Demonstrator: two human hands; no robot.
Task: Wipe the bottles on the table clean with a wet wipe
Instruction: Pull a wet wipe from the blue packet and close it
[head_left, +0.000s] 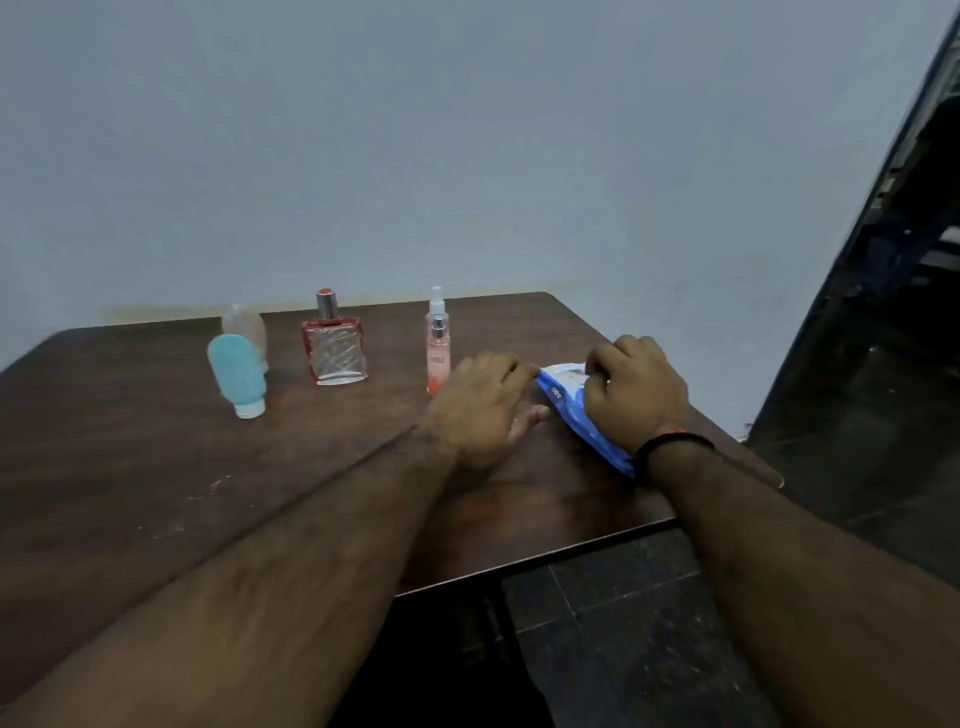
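Observation:
A blue pack of wet wipes (563, 402) lies on the dark wooden table (130, 467) near its right edge. My left hand (480, 410) rests flat on the table, fingertips pressing the pack's left end. My right hand (636, 392) lies on top of the pack, fingers curled and pinching at its upper face. To the left stand a slim pink spray bottle (438, 348), a square glass perfume bottle with red trim (335, 348), a teal squeeze bottle on its white cap (237, 376) and a clear squeeze bottle (245, 325) behind it.
The table's right and front edges drop to a dark tiled floor (623, 623). A pale wall (467, 156) rises behind the table. A dark frame (893, 260) stands at the far right.

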